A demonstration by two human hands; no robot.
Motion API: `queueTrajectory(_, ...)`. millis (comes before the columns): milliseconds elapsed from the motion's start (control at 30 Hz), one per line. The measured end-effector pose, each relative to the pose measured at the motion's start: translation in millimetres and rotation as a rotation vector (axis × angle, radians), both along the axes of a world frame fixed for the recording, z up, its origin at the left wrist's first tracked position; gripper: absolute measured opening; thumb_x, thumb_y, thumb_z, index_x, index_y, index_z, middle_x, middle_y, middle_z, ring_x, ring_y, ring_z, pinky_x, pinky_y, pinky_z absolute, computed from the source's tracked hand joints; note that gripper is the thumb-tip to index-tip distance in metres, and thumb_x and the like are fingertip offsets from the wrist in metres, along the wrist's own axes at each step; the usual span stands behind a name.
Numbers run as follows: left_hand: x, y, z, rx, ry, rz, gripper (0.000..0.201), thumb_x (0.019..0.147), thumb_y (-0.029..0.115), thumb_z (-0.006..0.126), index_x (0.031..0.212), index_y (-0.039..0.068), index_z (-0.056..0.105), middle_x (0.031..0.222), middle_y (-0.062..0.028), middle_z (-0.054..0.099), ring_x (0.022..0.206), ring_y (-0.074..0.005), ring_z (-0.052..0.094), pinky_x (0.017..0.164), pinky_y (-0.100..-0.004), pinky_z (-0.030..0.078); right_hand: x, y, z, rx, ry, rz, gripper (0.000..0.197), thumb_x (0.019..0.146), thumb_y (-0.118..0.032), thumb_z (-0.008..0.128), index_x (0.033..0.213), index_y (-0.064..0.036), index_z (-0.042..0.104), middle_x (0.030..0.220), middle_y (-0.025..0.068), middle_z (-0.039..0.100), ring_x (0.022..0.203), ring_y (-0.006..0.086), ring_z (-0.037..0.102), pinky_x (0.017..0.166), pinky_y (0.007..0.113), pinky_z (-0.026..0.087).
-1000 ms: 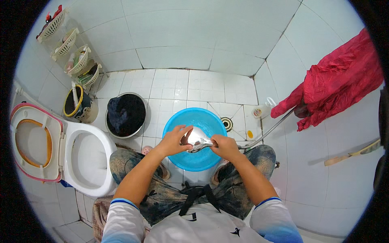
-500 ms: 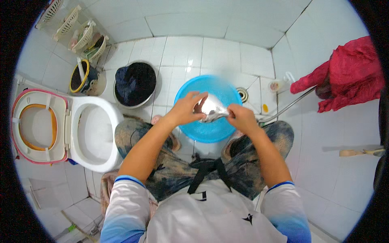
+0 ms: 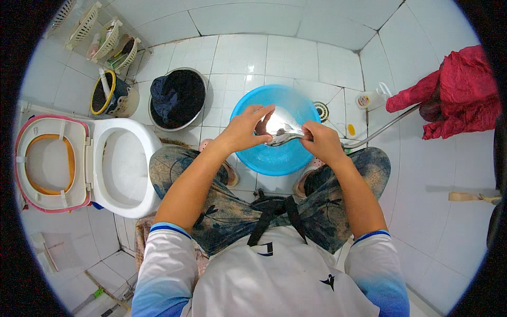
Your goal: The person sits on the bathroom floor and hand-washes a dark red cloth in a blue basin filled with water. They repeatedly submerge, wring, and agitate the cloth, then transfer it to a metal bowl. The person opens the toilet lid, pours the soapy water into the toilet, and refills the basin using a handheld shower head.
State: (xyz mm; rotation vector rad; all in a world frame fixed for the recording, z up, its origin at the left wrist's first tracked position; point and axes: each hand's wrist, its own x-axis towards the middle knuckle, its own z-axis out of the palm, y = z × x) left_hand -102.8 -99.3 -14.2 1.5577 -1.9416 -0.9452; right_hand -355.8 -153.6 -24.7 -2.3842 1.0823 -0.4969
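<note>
A shiny silver shower head is held level over a blue basin on the floor between my feet. My right hand is closed around its handle. The fingers and thumb of my left hand curve round the rim of its broad head. Its spraying face is turned away from view. A metal hose runs from the right wall towards my right wrist, where my arm hides it. Water stands in the basin, and a hazy patch blurs its far rim.
Left of the basin stands a grey tub of dark clothes, beside a white toilet with its lid raised. A yellow-rimmed bucket and wall baskets are farther left. A floor drain, a bottle and hanging red cloth lie rightward.
The view has shifted slightly, so the basin and floor sit a little higher in the picture. Both hands keep their hold on the shower head, which has tilted slightly.
</note>
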Motion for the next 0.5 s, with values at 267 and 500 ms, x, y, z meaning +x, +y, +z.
queueTrajectory(267,2,-1,-10,-0.13,-0.076,-0.031,0.077,0.071,0.017,0.075,0.136,0.016,0.036,0.12,-0.0132,0.048,0.093,-0.0231,0.059,0.084,-0.0346,0.047,0,2,2,0.002,-0.033,0.004,0.02,0.067,-0.011,0.068,0.083,-0.0084,0.056,0.073,0.0077,0.059,0.065,0.0277,0.059,0.055,0.038,0.045)
queueTrajectory(500,0,0,-2,-0.106,-0.02,-0.003,0.077,0.069,0.015,0.076,0.135,0.015,0.037,0.117,-0.0124,0.049,0.085,-0.0214,0.06,0.078,-0.0317,0.049,1,2,1,-0.019,-0.048,0.022,0.021,0.067,-0.01,0.068,0.084,-0.0086,0.056,0.072,0.007,0.059,0.064,0.0266,0.06,0.054,0.037,0.046)
